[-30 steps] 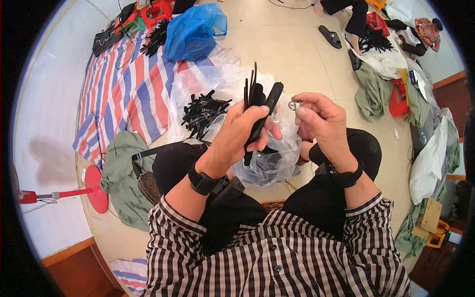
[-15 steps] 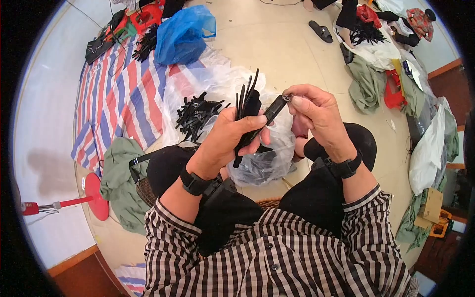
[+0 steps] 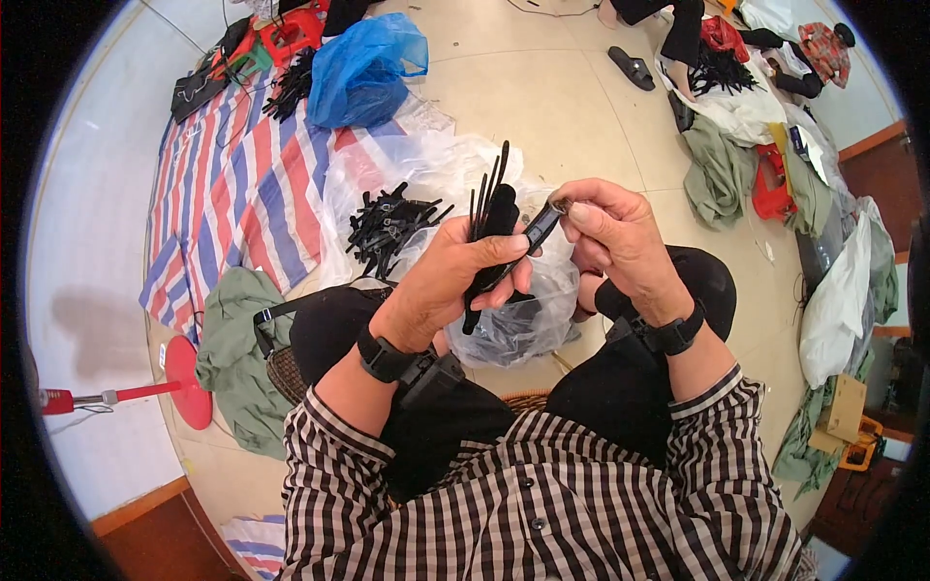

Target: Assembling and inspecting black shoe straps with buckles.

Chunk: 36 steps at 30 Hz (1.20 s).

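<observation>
A bundle of narrow black straps [image 3: 497, 209] is gripped in my left hand [image 3: 441, 269], some ends sticking up past the thumb and others hanging below the palm. One black strap [image 3: 543, 229] slants from under that thumb toward my right hand [image 3: 620, 230]. The right thumb and index finger pinch its upper end, where a small metallic piece, perhaps a buckle, partly shows. Behind the left hand, a pile of black straps with small buckles [image 3: 392, 225] lies on clear plastic sheeting [image 3: 339, 194]. A translucent plastic bag [image 3: 528, 334] with dark contents sits below the hands, between my knees.
Striped sheeting [image 3: 232, 184] and a blue plastic bag [image 3: 363, 73] are at far left. Green cloth [image 3: 242, 358] and a red round base [image 3: 191, 382] lie to my left. Far right are a slipper [image 3: 632, 68], another person's legs [image 3: 678, 44], more straps and a red stool [image 3: 772, 184].
The strap between my hands has turned slightly, showing a smoother, shinier face, and now curves a little. Both hands keep their grip and have hardly moved.
</observation>
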Available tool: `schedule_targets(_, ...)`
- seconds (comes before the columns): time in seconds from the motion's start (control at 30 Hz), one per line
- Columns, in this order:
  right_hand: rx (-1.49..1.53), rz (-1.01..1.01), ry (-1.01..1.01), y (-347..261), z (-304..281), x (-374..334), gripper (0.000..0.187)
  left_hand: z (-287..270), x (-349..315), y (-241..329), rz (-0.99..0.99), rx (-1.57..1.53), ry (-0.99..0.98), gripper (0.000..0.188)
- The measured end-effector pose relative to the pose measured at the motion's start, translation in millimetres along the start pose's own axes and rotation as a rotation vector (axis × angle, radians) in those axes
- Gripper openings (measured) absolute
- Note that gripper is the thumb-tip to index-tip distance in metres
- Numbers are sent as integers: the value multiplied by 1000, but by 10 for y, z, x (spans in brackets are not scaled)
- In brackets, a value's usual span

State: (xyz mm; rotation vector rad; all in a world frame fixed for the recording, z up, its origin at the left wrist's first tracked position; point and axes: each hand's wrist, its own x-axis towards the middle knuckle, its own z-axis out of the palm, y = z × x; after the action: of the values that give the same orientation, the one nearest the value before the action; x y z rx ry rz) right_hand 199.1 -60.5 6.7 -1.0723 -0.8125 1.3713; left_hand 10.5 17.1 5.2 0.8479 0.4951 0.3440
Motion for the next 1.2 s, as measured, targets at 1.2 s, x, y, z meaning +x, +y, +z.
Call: schedule_targets(1.2,-43,-27,-3,7,65,-31,19,62,-25,-33,-14,-66,40,17)
